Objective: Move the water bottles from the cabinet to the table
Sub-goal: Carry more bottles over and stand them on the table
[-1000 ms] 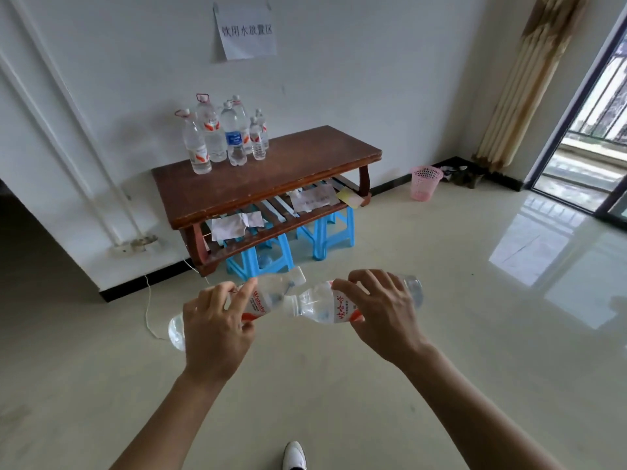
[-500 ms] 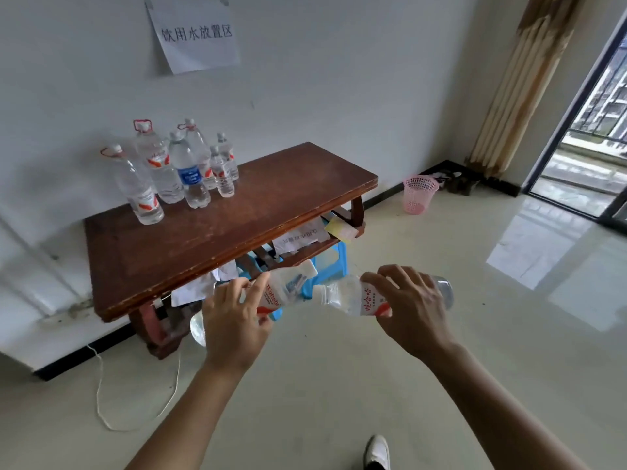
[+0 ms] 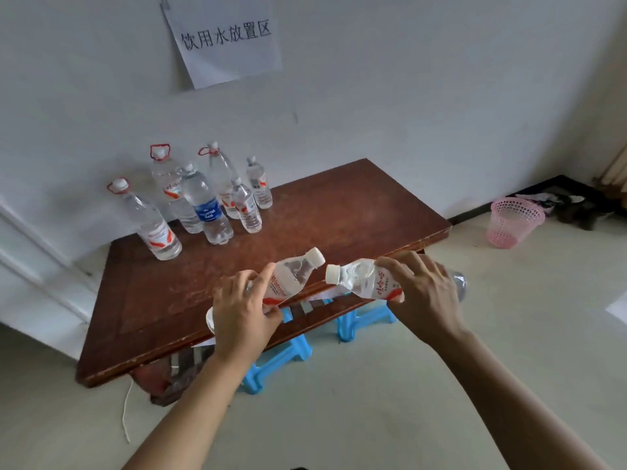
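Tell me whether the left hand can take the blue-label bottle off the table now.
Probably not yet: the left hand grips a small bottle, the right hand a second bottle. Bare tabletop lies between it and the blue-label bottle, so the way looks free once it sets its load down.

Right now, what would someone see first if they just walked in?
First, two hands in the middle: the left hand grips a small water bottle and the right hand grips a second bottle, caps nearly touching near the brown table. Six more bottles stand at its back left, under a paper sign. A pink basket sits on the floor, far right.
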Motion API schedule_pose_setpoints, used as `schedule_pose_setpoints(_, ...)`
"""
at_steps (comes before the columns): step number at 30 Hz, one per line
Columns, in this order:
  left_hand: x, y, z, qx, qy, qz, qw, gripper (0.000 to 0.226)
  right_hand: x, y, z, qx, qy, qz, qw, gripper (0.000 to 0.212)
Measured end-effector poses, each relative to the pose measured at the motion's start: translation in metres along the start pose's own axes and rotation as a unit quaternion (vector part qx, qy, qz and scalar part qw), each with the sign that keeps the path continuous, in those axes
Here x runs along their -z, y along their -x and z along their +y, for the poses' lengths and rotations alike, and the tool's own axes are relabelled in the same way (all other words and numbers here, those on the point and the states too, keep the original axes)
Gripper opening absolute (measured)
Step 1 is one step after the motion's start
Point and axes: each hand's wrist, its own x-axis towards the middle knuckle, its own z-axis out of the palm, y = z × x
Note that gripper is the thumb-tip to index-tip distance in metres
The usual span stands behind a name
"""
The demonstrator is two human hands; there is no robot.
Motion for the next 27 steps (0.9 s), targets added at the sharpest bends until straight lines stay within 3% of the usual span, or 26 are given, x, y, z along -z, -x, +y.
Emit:
schedule_pose_setpoints(6, -0.075, -0.072, -0.036, 0.047, 0.021, -0.006, 0.999, 0.082, -0.076, -0.103, 0.029, 0.038, -0.017, -0.023, 0.999, 0.081)
schedule_pose_setpoints(11, -0.150, -0.155, -0.080, 0.127, 0.124, 0.004, 0.984, 0.086, -0.139, -0.197, 0.043, 0.047, -0.028, -0.036, 0.998, 0.079)
schedule_pose_setpoints(20, -0.251, -0.291, -0.142, 0.258, 0.251, 0.027, 0.933, 0.077, -0.216, -0.352, 0.063, -0.037, -0.084, -0.039, 0.995, 0.067)
schedule_pose_setpoints(27, -0.323, -0.333, -0.158, 0.347, 0.272, 0.000, 0.898, 0.072, -0.304, -0.428, 0.081, -0.119, -0.221, -0.063, 0.966, 0.071)
